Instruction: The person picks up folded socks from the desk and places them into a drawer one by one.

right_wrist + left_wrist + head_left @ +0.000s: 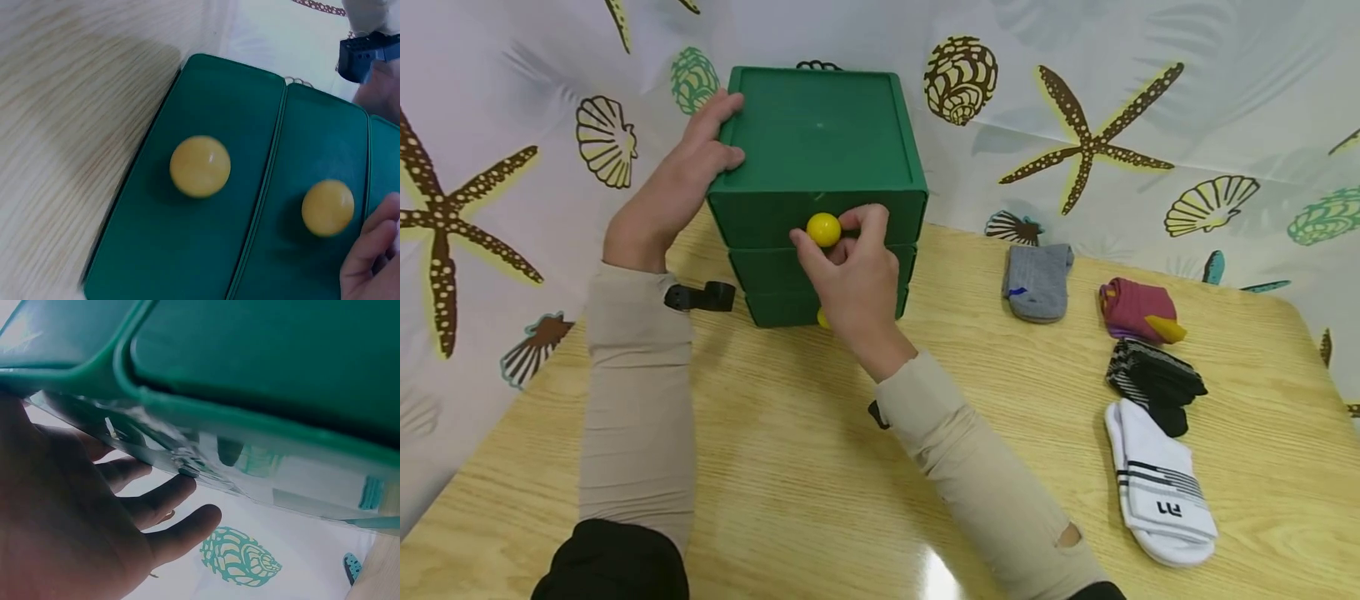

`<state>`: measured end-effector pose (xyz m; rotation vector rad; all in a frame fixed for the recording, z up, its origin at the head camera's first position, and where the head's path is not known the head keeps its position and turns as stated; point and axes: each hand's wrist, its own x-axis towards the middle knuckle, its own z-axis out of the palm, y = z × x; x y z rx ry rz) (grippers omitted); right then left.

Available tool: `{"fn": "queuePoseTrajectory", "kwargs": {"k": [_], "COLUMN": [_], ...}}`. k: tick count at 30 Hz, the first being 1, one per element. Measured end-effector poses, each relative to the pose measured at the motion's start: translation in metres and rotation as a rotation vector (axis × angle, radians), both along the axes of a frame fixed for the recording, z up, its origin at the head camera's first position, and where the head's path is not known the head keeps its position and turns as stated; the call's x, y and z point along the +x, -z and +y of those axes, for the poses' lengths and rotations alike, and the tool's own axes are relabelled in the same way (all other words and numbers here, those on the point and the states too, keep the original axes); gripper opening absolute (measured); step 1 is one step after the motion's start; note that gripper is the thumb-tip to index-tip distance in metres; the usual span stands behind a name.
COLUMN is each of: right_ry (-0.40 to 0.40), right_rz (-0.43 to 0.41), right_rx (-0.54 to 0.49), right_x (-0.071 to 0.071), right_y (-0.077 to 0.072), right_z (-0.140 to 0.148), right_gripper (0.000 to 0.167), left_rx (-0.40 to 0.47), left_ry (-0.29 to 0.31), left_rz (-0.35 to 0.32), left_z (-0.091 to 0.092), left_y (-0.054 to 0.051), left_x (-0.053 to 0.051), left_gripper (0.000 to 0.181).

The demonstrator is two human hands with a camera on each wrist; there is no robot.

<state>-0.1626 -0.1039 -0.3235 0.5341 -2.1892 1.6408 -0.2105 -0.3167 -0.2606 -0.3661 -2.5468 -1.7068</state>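
Observation:
A green drawer box [820,129] with round yellow knobs stands on the wooden table, its drawers stacked. At the top drawer, the thumb and fingers of my right hand [857,287] pinch the yellow knob [823,229]. The right wrist view shows the two lower knobs, a bottom knob [200,167] and a middle knob [328,208], with that hand at its right edge. My left hand [677,179] rests on the box's left side, its fingertips over the top edge. In the left wrist view its fingers lie extended along the shiny side wall.
To the right on the table lie a folded grey sock [1037,283], a maroon sock bundle [1138,308], a black patterned sock bundle [1153,375] and white socks [1161,492] with black stripes. Behind the box hangs a white cloth [865,33] printed with shells and starfish.

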Motion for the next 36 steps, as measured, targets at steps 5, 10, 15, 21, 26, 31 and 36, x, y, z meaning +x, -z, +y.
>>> {"fn": "queuePoseTrajectory", "kwargs": {"k": [5, 10, 15, 21, 26, 31, 36], "right_ry": [-0.067, 0.002, 0.02, 0.082, 0.131, 0.148, 0.146], "right_rz": [0.012, -0.058, -0.184, -0.26, -0.26, -0.284, -0.305], "right_rx": [0.026, 0.051, 0.012, -0.071, -0.08, -0.095, -0.091], "right_x": [0.009, 0.016, 0.019, 0.014, 0.011, 0.011, 0.015], "right_y": [0.014, 0.038, 0.049, 0.048, 0.047, 0.047, 0.047], "right_z": [0.01, 0.008, -0.001, -0.01, -0.016, -0.016, -0.015], "right_gripper": [0.035, 0.033, 0.04, 0.044, 0.039, 0.038, 0.039], "left_rx": [-0.002, 0.006, 0.016, 0.03, 0.031, 0.017, 0.006], "left_ry": [-0.003, -0.001, 0.004, 0.01, 0.009, 0.006, 0.003], "left_rz": [-0.015, -0.018, -0.01, -0.009, -0.005, -0.009, -0.013], "left_z": [-0.002, -0.003, -0.002, 0.0, 0.0, 0.0, -0.001], "left_y": [0.0, 0.001, 0.001, 0.001, 0.001, 0.0, 0.0], "left_x": [0.001, 0.001, 0.001, 0.0, 0.001, 0.0, 0.001], "left_gripper": [0.067, 0.067, 0.067, 0.067, 0.067, 0.067, 0.067]}}
